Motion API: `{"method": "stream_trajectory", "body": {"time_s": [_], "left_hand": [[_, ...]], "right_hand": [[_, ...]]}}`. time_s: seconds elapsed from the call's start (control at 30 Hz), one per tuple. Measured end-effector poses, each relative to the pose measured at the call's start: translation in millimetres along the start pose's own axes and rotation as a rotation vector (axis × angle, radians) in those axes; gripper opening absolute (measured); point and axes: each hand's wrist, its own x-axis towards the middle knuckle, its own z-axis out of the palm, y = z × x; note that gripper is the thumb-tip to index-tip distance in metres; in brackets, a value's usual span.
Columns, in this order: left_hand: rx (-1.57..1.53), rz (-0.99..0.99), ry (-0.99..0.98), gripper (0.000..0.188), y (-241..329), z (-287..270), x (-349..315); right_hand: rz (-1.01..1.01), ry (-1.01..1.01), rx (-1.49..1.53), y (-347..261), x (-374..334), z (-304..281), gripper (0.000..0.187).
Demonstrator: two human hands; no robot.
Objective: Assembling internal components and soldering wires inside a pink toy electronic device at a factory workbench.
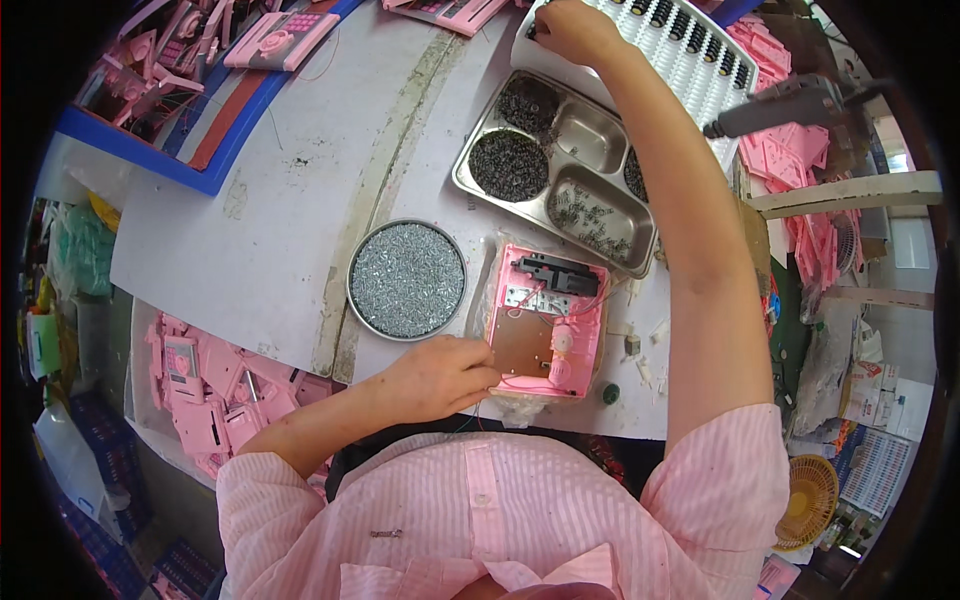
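Note:
An open pink plastic casing [597, 345] lies before me on a clear plastic wrapping, with a black mechanism, thin wires and a brown board inside. My left hand [445, 378] is closed at its near left edge, fingertips pressed to the rim. Stretched far forward, my right hand [575, 32] is closed over the left end of a white perforated tray [690, 85]. Small dark parts show at its fingertips, but what it grips is mostly hidden. Rows of black cylindrical parts [682, 25] stand in the tray.
A round tin of small silvery pieces [407, 280] sits left of the casing. Beyond it is a steel compartment tray [548, 222] with dark small parts. A grey power screwdriver [780, 108] hangs at right. Pink parts fill a blue-edged bin [205, 178] and a bag [205, 405].

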Motion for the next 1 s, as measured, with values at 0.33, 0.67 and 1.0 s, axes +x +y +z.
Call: {"method": "stream_trajectory", "body": {"time_s": [0.33,0.67,1.0], "left_hand": [[0.014,0.001,0.024,0.02,0.7,2.2,-0.3],[0.011,-0.058,0.024,0.024,1.7,4.8,-4.9],[-0.017,-0.099,0.003,0.021,4.4,3.1,-1.0]], "right_hand": [[0.033,0.471,0.309,4.0,-54.5,14.1,0.019],[0.075,0.343,1.056,-118.6,-248.3,-81.7,0.019],[0.212,-0.042,0.827,-131.6,-411.0,-51.9,0.016]]}}
